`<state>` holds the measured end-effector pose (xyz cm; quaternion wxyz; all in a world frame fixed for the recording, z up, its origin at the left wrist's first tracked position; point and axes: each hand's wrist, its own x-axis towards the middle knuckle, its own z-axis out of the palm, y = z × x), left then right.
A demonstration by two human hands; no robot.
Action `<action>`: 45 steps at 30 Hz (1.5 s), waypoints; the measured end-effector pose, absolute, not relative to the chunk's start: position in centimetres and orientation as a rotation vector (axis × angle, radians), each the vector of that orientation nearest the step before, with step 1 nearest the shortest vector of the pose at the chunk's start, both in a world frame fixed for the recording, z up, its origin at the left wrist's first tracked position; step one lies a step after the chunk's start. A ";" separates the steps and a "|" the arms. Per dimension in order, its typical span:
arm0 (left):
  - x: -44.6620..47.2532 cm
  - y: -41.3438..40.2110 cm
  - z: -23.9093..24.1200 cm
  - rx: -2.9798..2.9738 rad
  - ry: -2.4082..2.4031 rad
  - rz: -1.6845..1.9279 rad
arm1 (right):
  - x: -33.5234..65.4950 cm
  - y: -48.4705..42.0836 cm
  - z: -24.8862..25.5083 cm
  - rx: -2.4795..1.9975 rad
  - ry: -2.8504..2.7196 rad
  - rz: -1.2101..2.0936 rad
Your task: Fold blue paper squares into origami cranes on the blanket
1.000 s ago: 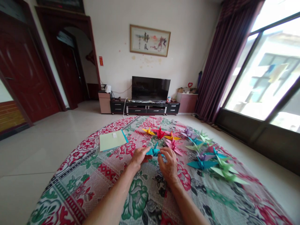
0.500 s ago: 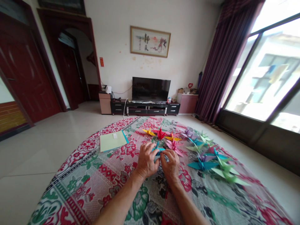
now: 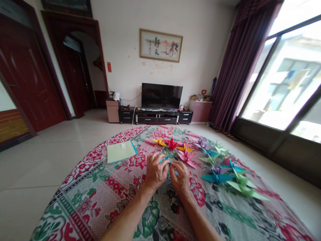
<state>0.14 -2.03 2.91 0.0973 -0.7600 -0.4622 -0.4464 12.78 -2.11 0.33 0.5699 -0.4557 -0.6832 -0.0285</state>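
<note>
Between my hands, above the patterned cloth, is a blue paper crane [image 3: 168, 158], mostly covered by the fingers. My left hand [image 3: 157, 171] is closed on its left side, with a blue tip poking out above the index finger. Thumb and fingers of my right hand [image 3: 180, 176] pinch its right part; the pinched bit is hardly visible. Just beyond my right hand sits a pink paper crane [image 3: 186, 157]. A red paper crane [image 3: 172, 144] stands behind, with a yellow crane [image 3: 159, 142] to its left and an orange-yellow one [image 3: 185, 147] to its right.
On the right lie several finished cranes, among them a blue crane [image 3: 217, 177] and a light green crane [image 3: 242, 185]. A stack of paper sheets [image 3: 120, 152], pale green over blue, lies at left. The round table's floral cloth [image 3: 100, 201] spreads beneath everything.
The blue crane has turned and sunk deeper between my fingers, so less of it shows. My right hand has shifted slightly left and down. The other cranes and the sheets have not moved.
</note>
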 end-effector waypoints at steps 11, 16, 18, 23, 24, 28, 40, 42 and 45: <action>0.0 -1.6 2.8 -2.240 -1.388 -1.396 | 12.9 -2.0 0.3 -1.060 -1.614 -0.013; -0.1 -1.8 3.1 -2.241 -1.368 -1.350 | 12.9 -2.4 1.0 -1.054 -1.531 -0.001; 0.0 -1.9 3.2 -2.247 -1.344 -1.324 | 12.9 -2.4 1.1 -1.043 -1.528 -0.003; 0.0 -1.9 3.1 -2.253 -1.336 -1.298 | 12.9 -2.2 0.8 -1.029 -1.556 -0.004; 0.0 -1.9 3.1 -2.252 -1.344 -1.298 | 12.9 -2.1 0.8 -1.031 -1.560 0.001; 0.0 -1.8 3.0 -2.266 -1.371 -1.289 | 12.9 -2.2 0.9 -1.033 -1.566 0.022; -0.1 -1.8 2.9 -2.264 -1.457 -1.352 | 12.8 -2.3 1.0 -0.988 -1.583 0.108; -0.1 -1.7 2.9 -2.266 -1.464 -1.351 | 12.8 -2.3 1.0 -0.983 -1.583 0.121; -0.1 -1.8 3.1 -2.266 -1.467 -1.351 | 12.8 -2.4 1.1 -0.983 -1.564 0.119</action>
